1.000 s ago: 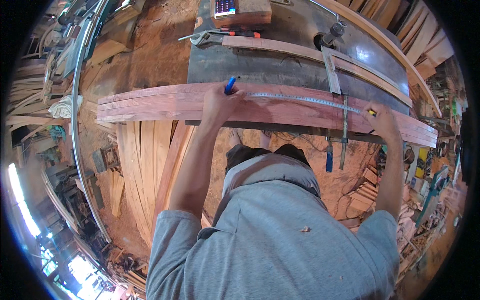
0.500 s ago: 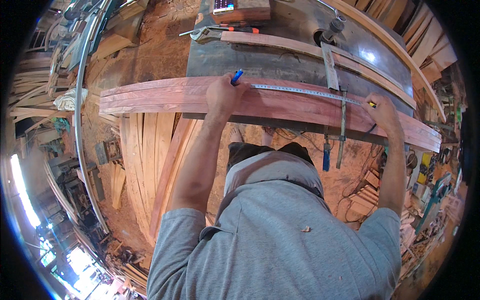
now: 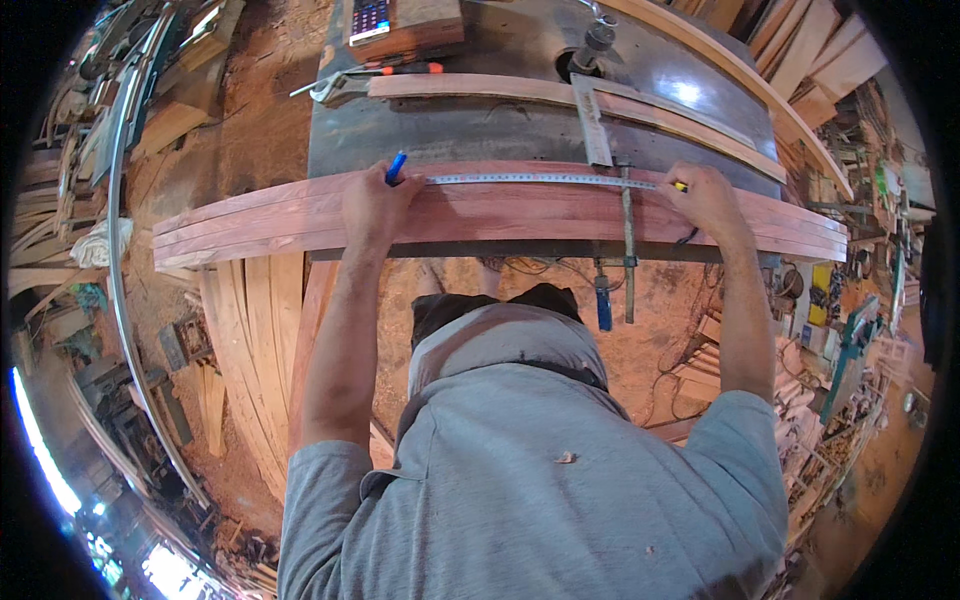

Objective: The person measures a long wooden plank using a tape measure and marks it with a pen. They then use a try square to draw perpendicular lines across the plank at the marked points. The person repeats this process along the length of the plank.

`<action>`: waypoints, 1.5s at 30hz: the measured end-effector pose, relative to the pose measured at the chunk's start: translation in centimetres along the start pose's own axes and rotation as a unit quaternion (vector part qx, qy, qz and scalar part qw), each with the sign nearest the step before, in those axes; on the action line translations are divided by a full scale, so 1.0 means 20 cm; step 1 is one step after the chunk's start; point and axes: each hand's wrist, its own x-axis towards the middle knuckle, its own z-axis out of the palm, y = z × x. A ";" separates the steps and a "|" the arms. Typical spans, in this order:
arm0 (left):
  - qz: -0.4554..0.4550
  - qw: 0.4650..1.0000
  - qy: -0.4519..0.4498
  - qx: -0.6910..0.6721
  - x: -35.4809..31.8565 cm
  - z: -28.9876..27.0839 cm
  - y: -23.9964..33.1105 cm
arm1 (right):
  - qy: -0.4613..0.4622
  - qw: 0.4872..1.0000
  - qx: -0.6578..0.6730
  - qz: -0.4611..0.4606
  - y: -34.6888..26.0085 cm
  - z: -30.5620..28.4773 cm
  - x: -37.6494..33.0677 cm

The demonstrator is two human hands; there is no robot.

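Observation:
Several curved reddish wooden boards [image 3: 500, 218] lie edge to edge in a stack across the table in front of me. My left hand [image 3: 374, 212] rests on them, its fingers closed round a blue pen [image 3: 396, 167] that points up. From beside those fingers a tape measure blade [image 3: 530, 179] runs straight along the boards to my right hand [image 3: 708, 203]. That hand is closed on the tape's case, of which only a bit of yellow shows. Between the hands, nearer the right one, a bar clamp [image 3: 628, 215] with a blue handle [image 3: 603, 305] grips the boards.
The dark metal table [image 3: 450, 128] carries a curved strip [image 3: 470, 88], a wrench [image 3: 335, 88], a phone [image 3: 370, 18] on a wood block [image 3: 430, 25], and a metal square [image 3: 590, 120]. Long planks [image 3: 255, 350] lean below on the left. Cables [image 3: 670, 370] trail over the dusty floor.
The whole view has shifted, so table, boards and hands appear further left and slightly turned. Both hands keep their hold, and the tape stays stretched between them.

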 end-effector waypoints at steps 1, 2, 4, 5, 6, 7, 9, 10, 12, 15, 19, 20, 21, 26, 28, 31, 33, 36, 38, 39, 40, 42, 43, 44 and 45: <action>0.001 1.000 -0.001 -0.006 0.00 0.00 0.01 | -0.004 1.000 -0.010 0.004 -0.01 -0.01 0.00; 0.002 1.000 -0.002 -0.012 -0.01 -0.01 0.02 | -0.009 1.000 -0.020 0.008 -0.01 -0.01 0.00; -0.001 1.000 -0.007 -0.024 -0.01 -0.01 0.02 | -0.013 0.999 -0.039 0.012 -0.02 -0.01 0.01; -0.004 0.999 -0.011 -0.032 -0.01 -0.01 0.02 | -0.013 0.999 -0.050 0.014 -0.03 -0.01 0.01; -0.007 0.999 -0.014 -0.037 -0.01 -0.01 0.02 | -0.013 0.998 -0.059 0.015 -0.04 -0.01 0.01; -0.001 1.000 -0.008 -0.029 -0.01 -0.01 0.01 | -0.015 0.998 -0.066 0.019 -0.04 0.00 0.01; 0.011 1.000 0.005 -0.011 0.00 0.01 0.00 | -0.020 0.996 -0.081 0.027 -0.04 0.00 0.02; 0.012 1.000 0.006 -0.011 0.00 0.01 0.00 | -0.022 0.995 -0.085 0.037 -0.06 -0.01 0.01; 0.014 1.000 0.009 -0.010 0.00 0.01 0.00 | -0.025 0.994 -0.093 0.055 -0.11 -0.02 0.01; 0.015 1.000 0.006 -0.010 0.00 0.01 -0.01 | -0.020 0.997 -0.070 0.022 -0.17 -0.01 0.02; 0.017 1.000 0.005 -0.008 0.00 0.02 -0.02 | -0.020 0.996 -0.092 -0.004 -0.25 0.06 0.07; 0.015 1.000 0.005 -0.011 0.00 0.01 -0.01 | -0.023 0.995 -0.097 -0.005 -0.29 0.06 0.08; 0.013 1.000 0.005 -0.014 0.00 0.01 0.00 | -0.026 0.994 -0.103 -0.007 -0.32 0.06 0.08; 0.012 1.000 0.004 -0.003 0.00 0.01 0.00 | -0.037 0.993 -0.108 0.021 -0.38 0.08 0.08; 0.015 1.000 0.007 0.002 0.00 0.01 -0.01 | -0.041 0.993 -0.108 0.030 -0.40 0.08 0.08; 0.019 1.000 0.010 0.003 0.00 0.02 -0.02 | -0.047 0.992 -0.107 0.039 -0.41 0.06 0.08; 0.018 1.000 0.008 0.004 0.01 0.02 -0.02 | -0.055 0.992 -0.108 0.047 -0.42 0.06 0.08; 0.010 1.000 -0.001 -0.009 0.00 0.01 0.00 | -0.064 0.991 -0.104 0.050 -0.40 0.06 0.09; 0.007 1.000 -0.004 -0.006 0.01 0.01 0.00 | -0.058 0.992 -0.094 0.057 -0.39 0.07 0.09; 0.005 1.000 -0.005 -0.004 0.01 0.00 -0.01 | -0.055 0.993 -0.088 0.059 -0.39 0.08 0.09; 0.002 1.000 -0.010 -0.005 0.01 0.00 -0.01 | -0.057 0.992 -0.091 0.059 -0.39 0.08 0.09; -0.007 1.000 -0.016 -0.003 0.00 -0.01 -0.02 | -0.061 0.993 -0.091 0.054 -0.39 0.09 0.11; 0.004 1.000 -0.011 0.008 0.00 -0.02 -0.02 | -0.062 0.992 -0.094 0.056 -0.39 0.10 0.11; 0.014 1.000 -0.006 0.019 0.01 0.00 -0.01 | -0.063 0.992 -0.097 0.058 -0.37 0.09 0.10; 0.024 0.999 -0.001 0.033 0.01 0.00 -0.01 | -0.065 0.992 -0.096 0.059 -0.37 0.09 0.10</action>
